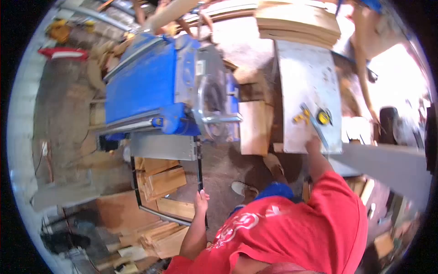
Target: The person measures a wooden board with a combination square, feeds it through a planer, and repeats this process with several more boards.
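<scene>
My left hand is closed around the black side rail of an extension frame on a blue woodworking machine. Over on the right, my right hand is at the near end of a pale, worn tabletop, its fingers blurred. Just beyond it lies a narrow metal strip, with a small yellow tool by its far end. A yellow and black tape measure rests to the right of the strip. The machine carries a silver handwheel on its near right side.
Stacked boards sit at the tabletop's far end. A wooden box-like piece stands between machine and tabletop. Cut wood pieces lie on the floor under the frame. Another person's arm shows behind the machine. A grey beam extends right.
</scene>
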Demonstrator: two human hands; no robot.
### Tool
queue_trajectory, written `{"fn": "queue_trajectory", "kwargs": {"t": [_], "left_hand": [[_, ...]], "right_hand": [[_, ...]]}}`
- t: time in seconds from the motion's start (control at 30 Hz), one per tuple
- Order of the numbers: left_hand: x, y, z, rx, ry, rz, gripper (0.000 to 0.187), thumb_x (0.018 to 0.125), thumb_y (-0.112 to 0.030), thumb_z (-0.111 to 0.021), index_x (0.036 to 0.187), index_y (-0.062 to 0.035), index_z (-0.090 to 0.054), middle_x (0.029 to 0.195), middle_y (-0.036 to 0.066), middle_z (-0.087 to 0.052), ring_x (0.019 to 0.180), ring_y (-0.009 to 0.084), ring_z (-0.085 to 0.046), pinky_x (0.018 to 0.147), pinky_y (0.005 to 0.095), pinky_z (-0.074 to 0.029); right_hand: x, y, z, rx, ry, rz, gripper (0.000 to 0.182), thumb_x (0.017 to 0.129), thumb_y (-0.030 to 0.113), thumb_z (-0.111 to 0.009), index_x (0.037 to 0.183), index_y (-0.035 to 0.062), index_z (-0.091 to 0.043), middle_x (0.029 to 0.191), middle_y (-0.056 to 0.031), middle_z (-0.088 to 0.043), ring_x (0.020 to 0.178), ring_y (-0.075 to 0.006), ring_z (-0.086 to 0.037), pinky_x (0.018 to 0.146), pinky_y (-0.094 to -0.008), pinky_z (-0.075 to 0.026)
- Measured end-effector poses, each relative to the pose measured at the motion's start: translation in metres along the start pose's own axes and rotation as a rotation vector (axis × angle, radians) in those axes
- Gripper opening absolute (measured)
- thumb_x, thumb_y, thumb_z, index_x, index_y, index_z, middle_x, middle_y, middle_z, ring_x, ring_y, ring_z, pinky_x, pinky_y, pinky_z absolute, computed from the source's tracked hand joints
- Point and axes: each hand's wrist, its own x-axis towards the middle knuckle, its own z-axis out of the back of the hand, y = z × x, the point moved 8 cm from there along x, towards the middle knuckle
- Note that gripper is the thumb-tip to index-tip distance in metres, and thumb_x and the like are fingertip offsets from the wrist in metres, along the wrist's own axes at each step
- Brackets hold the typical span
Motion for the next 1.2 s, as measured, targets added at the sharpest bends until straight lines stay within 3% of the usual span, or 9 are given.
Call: {"fn": "queue_trajectory", "kwargs": {"t": [0.03,0.1,0.13,0.2,0.3,0.47,0.67,0.83,1.2], "left_hand": [[-0.001,-0.003,-0.003,-0.007,0.004,0.003,0.040,0.102,-0.036,-0.040,0.111,-0.0005,-0.057,0.073,0.008,-0.062,0.061,0.0161,-0.061,0.060,0.0310,-0.051],[0.002,0.003,0.001,-0.027,-0.073,0.027,0.038,0.102,-0.036,-0.042,0.111,-0.0011,-0.057,0.073,0.007,-0.061,0.061,0.0153,-0.060,0.060,0.0309,-0.051],[-0.001,0.000,0.000,0.016,-0.057,0.043,0.037,0.101,-0.035,-0.044,0.111,-0.0013,-0.056,0.073,0.007,-0.061,0.061,0.0144,-0.060,0.059,0.0304,-0.051],[-0.001,-0.006,0.000,0.059,-0.059,0.059,0.036,0.101,-0.034,-0.045,0.111,-0.0015,-0.056,0.073,0.007,-0.061,0.061,0.0134,-0.060,0.058,0.0298,-0.051],[0.003,0.014,0.001,0.062,-0.052,0.145,0.036,0.098,-0.035,-0.050,0.112,-0.0018,-0.055,0.078,0.011,-0.064,0.068,0.0234,-0.064,0.065,0.0358,-0.052],[-0.008,-0.010,0.005,0.348,-0.010,0.257,0.054,0.088,-0.047,-0.061,0.119,-0.0033,-0.053,0.108,0.026,-0.063,0.105,0.0448,-0.058,0.091,0.0492,-0.045],[-0.011,-0.022,0.004,0.387,-0.057,0.224,0.068,0.083,-0.051,-0.065,0.127,-0.0023,-0.050,0.119,0.027,-0.060,0.114,0.0420,-0.056,0.096,0.0463,-0.044],[-0.008,-0.020,0.002,0.385,-0.055,0.218,0.070,0.082,-0.050,-0.066,0.130,-0.0023,-0.048,0.120,0.026,-0.060,0.115,0.0409,-0.056,0.098,0.0448,-0.044],[-0.015,-0.015,0.001,0.260,-0.144,0.104,0.061,0.082,-0.048,-0.066,0.122,-0.0037,-0.051,0.113,0.025,-0.063,0.109,0.0408,-0.059,0.092,0.0467,-0.047]], "right_hand": [[0.041,-0.050,-0.062,-0.189,0.141,0.096,0.044,0.082,0.019,-0.058,0.120,-0.0023,-0.054,0.124,-0.0207,-0.056,0.123,-0.0382,-0.047,0.102,-0.0465,-0.041],[0.032,-0.006,0.017,-0.221,0.183,-0.038,0.049,0.083,0.019,-0.056,0.126,-0.0021,-0.053,0.129,-0.0198,-0.054,0.121,-0.0361,-0.047,0.107,-0.0431,-0.035],[0.025,0.018,0.035,-0.405,0.199,0.105,0.045,0.083,0.016,-0.055,0.125,-0.0016,-0.053,0.130,-0.0187,-0.052,0.119,-0.0331,-0.048,0.106,-0.0417,-0.034],[0.047,-0.016,0.016,-0.202,0.011,-0.107,0.034,0.089,0.014,-0.050,0.121,0.0017,-0.050,0.123,-0.0164,-0.054,0.117,-0.0325,-0.050,0.098,-0.0466,-0.042],[0.027,0.014,0.056,-0.190,0.052,-0.303,0.033,0.089,0.015,-0.053,0.121,0.0042,-0.049,0.124,-0.0187,-0.053,0.116,-0.0360,-0.050,0.093,-0.0477,-0.047],[0.021,0.030,0.040,0.063,0.242,-0.175,0.038,0.087,0.021,-0.059,0.119,0.0043,-0.047,0.115,-0.0232,-0.060,0.105,-0.0426,-0.060,0.089,-0.0497,-0.049],[0.007,0.029,-0.007,0.180,0.252,-0.133,0.060,0.071,0.018,-0.069,0.119,-0.0043,-0.041,0.118,-0.0299,-0.057,0.109,-0.0456,-0.058,0.096,-0.0462,-0.047],[-0.032,0.068,0.051,0.161,0.219,-0.093,0.043,0.080,0.026,-0.060,0.110,-0.0052,-0.053,0.105,-0.0322,-0.062,0.101,-0.0460,-0.061,0.091,-0.0493,-0.048],[-0.058,0.118,0.101,-0.154,0.390,0.277,0.046,0.081,0.039,-0.062,0.098,-0.0036,-0.065,0.102,-0.0265,-0.066,0.099,-0.0412,-0.063,0.088,-0.0464,-0.050]]}}
